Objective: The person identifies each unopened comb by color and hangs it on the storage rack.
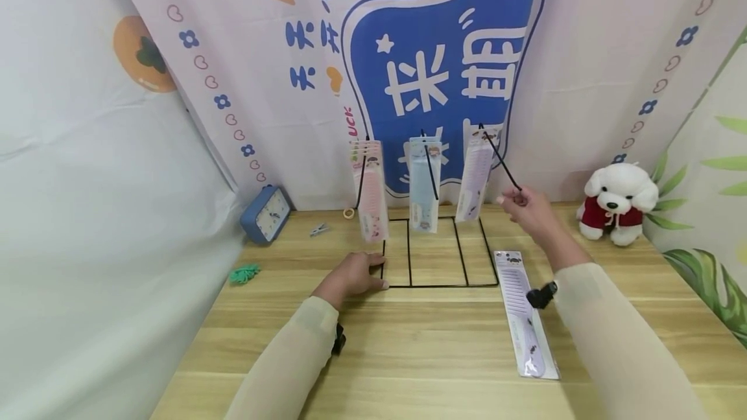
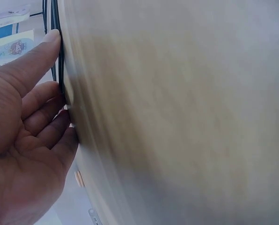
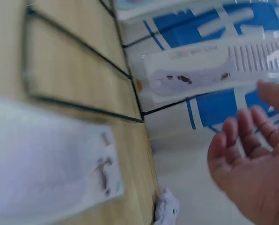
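A black wire rack (image 1: 438,286) stands on the table, its base lying flat. Pink (image 1: 373,203), blue (image 1: 424,190) and purple comb packs (image 1: 475,177) hang from its hooks. My left hand (image 1: 353,274) touches the base's left side, thumb at the front corner and fingertips farther back along the wire. Its thumb (image 2: 46,47) lies against the wire in the left wrist view. By the tip of the right hook is my right hand (image 1: 528,206); its fingers (image 3: 247,129) bend loosely with nothing visible between them. Another packaged purple comb (image 1: 525,316) lies right of the rack.
A blue clock (image 1: 266,214), a small grey clip (image 1: 319,230), a wooden ring (image 1: 349,213) and a green bundle (image 1: 244,273) are on the left. At the right back sits a white plush dog (image 1: 618,203). A printed curtain (image 1: 233,50) hangs behind the table.
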The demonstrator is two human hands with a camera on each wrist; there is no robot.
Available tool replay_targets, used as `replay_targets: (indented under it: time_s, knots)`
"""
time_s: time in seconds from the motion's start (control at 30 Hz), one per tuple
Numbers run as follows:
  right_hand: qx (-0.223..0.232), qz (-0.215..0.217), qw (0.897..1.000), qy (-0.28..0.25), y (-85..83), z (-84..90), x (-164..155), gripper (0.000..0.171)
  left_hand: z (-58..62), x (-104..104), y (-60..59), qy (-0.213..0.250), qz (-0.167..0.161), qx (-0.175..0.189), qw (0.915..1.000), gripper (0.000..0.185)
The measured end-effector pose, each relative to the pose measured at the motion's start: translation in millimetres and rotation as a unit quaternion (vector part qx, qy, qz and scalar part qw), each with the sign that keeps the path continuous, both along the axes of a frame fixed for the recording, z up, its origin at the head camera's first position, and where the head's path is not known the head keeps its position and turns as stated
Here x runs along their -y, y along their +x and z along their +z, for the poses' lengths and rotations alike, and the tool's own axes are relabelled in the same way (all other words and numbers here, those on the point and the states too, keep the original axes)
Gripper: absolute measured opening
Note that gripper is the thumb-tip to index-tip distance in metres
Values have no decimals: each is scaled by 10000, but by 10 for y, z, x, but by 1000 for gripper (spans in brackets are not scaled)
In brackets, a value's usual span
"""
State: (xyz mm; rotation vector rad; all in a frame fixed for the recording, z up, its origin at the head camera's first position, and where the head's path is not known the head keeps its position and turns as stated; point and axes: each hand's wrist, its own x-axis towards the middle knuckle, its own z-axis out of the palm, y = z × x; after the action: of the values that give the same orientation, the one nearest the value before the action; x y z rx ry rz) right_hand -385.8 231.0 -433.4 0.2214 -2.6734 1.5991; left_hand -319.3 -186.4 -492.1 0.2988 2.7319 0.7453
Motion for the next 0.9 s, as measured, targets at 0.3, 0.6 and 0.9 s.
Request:
replay_targets:
  time_s: [0.3, 0.6, 0.9]
  knots:
    - [8, 197, 9659, 2580, 869, -325, 9, 78, 5, 1, 3, -34, -36, -45, 10000, 70]
    - [607, 77, 9302, 3620, 1298, -492, 182, 105, -6, 69, 3, -10, 18, -37, 10000, 69]
    - [1087, 25, 9200, 3765, 1305, -522, 42, 110, -22, 46, 2, 21, -2, -54, 10000, 69]
